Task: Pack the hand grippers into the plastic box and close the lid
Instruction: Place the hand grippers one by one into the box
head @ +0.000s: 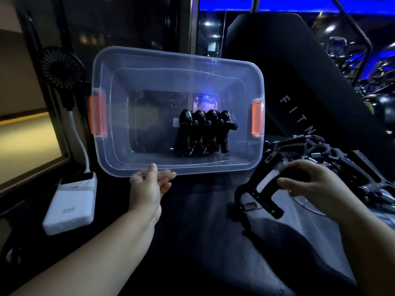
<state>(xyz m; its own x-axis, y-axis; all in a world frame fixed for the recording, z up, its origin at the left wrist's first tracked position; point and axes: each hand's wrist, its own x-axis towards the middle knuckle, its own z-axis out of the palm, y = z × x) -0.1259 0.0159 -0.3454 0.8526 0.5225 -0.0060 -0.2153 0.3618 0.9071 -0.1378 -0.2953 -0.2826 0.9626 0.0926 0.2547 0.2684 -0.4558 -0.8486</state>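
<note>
The left hand (149,185) pinches the near rim of the clear plastic box with orange latches (177,56), tilting its mouth toward the camera, likely for easy loading. Four black hand grippers (201,133) line its floor. Lower right, the right hand (310,185) has its grip clamped on a fifth black gripper (264,190).

Could not count the pile (346,165) of grippers beside the box (106,150): dark, tangled, cut off by the right edge and partly covered by the right hand (316,186). Lost one handle of the gripper (263,195) under that hand's blurred fingers (286,182), and saw the left hand's (147,186) fingertips only dimly through the box's near rim. Could not read the small print on the power bank (70,210), nor cleanly tell apart the overlapping packed grippers (203,133).
</note>
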